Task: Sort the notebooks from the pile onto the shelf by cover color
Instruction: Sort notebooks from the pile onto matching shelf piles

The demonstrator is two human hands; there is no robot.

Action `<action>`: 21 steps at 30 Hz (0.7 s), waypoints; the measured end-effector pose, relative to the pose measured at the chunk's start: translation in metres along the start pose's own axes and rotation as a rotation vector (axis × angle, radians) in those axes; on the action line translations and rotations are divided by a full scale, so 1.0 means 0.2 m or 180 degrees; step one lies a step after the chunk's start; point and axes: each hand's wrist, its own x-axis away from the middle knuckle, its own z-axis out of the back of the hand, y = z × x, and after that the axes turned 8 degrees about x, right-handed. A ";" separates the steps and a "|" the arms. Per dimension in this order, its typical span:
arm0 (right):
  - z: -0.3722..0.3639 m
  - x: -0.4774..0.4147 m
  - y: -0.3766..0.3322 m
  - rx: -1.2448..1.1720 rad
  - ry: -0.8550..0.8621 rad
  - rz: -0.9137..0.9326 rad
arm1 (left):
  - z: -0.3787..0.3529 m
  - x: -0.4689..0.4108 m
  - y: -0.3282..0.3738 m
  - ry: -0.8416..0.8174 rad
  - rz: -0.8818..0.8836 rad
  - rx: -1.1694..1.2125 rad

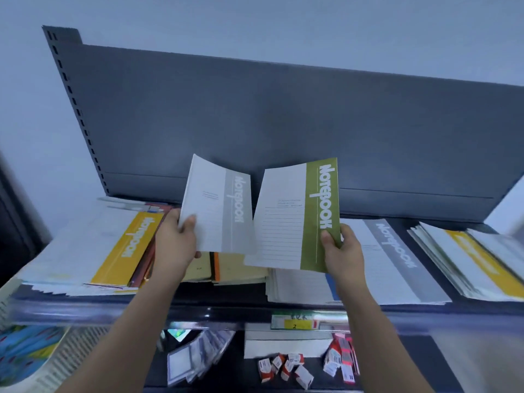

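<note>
- Two notebooks are held up in front of the dark back panel (283, 123), one per hand, with the covers turned to the camera.
- The grey notebook (218, 205) is grasped at its lower left corner by the left hand (177, 239), thumb laid on the cover and fingers hidden behind. It is seen just at 9 o'clock of frame centre, leaning slightly.
- The green notebook (295, 217) is grasped at its lower right corner by the right hand (341, 251), thumb pressed on the green band. It is placed at 3 o'clock of the grey notebook. Their inner edges are close, but contact cannot be told.
- Both are raised above the shelf (198, 302) and rest on none of the piles.
- A yellow-topped stack (124, 245) is laid flat at 8 o'clock of the left hand.
- Tan notebooks (232, 270), one with an orange spine, are seen at 6 o'clock of the held pair, partly covered by it.
- A grey-topped stack (397, 259) is laid at 3 o'clock of the right hand.
- A second yellow pile (476, 259) is found at far 3 o'clock, blurred.
- A price label (295, 321) is fixed on the shelf's front rail at 6 o'clock.
- Small red-and-white boxes (286, 364) at 6 o'clock and clear sleeves (195, 355) at 7 o'clock are seen on the level below.
</note>
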 end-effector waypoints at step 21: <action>0.34 -0.21 0.34 0.1438 -0.1566 -0.0292 | -0.60 0.63 0.10 0.0311 0.0346 0.0016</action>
